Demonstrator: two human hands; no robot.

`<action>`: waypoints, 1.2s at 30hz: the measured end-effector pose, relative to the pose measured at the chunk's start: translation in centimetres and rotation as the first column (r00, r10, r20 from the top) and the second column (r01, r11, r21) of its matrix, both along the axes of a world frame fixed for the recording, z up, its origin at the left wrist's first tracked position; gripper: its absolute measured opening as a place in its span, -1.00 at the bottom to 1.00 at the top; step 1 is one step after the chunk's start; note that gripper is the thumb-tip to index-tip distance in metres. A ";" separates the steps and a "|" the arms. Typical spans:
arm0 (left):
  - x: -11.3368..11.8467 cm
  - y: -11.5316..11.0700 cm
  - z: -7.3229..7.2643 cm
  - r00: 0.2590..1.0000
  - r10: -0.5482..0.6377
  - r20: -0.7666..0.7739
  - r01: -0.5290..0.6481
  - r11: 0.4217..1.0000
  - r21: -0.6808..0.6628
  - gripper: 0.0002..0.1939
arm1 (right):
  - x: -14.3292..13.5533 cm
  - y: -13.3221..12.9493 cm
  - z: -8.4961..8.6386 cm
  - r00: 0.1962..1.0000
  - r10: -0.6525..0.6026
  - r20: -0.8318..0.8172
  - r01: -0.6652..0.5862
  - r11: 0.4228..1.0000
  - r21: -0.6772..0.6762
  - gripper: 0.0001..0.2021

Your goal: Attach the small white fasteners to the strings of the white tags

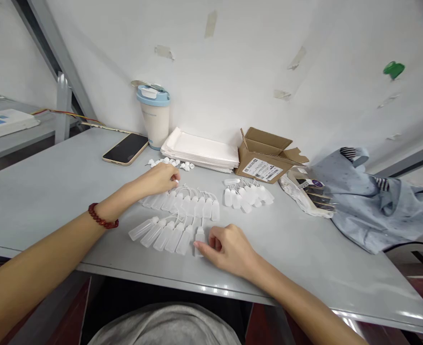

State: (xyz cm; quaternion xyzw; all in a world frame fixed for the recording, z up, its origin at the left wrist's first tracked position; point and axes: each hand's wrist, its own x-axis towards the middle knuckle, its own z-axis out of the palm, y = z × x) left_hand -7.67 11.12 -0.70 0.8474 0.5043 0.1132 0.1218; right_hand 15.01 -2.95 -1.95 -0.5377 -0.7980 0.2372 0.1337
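My left hand (pixel 165 178), with a beaded bracelet on the wrist, is closed in a pinch above a row of small translucent bottles (pixel 199 207); a small white piece shows at its fingertips. Behind it lies a pile of white caps (pixel 187 166). My right hand (pixel 227 247) rests on the table with curled fingers, its thumb on the rightmost bottle (pixel 200 234) of the front row. Several more bottles (pixel 164 235) with thin looped tubes lie to the left of that one. Another cluster of bottles (pixel 249 194) lies behind my right hand.
Along the wall stand a phone (pixel 125 148), a lidded cup (pixel 156 117), a stack of white envelopes (pixel 204 148) and an open cardboard box (pixel 263 158). A plastic packet (pixel 314 191) and blue cloth (pixel 372 201) lie at the right. The grey table's edge (pixel 154 280) is near my body.
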 end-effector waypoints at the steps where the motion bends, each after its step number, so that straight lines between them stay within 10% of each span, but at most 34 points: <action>1: 0.0 0.0 0.0 1.000 -0.002 -0.001 0.002 1.000 0.000 -0.79 | 0.0 0.0 0.2 1.000 -0.005 0.005 0.005 1.000 -0.013 -0.59; 10: 0.9 -0.8 0.9 0.992 0.017 0.125 -0.021 0.999 0.027 -0.76 | -0.3 0.0 0.7 0.996 -0.073 -0.058 0.065 0.989 -0.132 -0.66; 15: 1.9 -3.1 3.0 0.892 0.032 0.451 0.086 0.967 -0.239 -0.72 | 0.2 0.2 0.9 0.952 -0.176 -0.249 0.155 0.983 -0.100 -0.72; 25: 4.3 -6.3 3.0 0.763 0.067 0.643 0.296 0.848 -0.440 -0.71 | 1.1 0.5 0.9 0.854 -0.164 -0.494 0.292 0.937 0.194 -0.86; 36: 5.1 -6.8 2.6 0.704 0.165 0.691 0.285 0.826 -0.487 -0.73 | 2.0 1.1 -0.4 0.956 0.024 -0.292 0.171 0.764 0.622 -0.94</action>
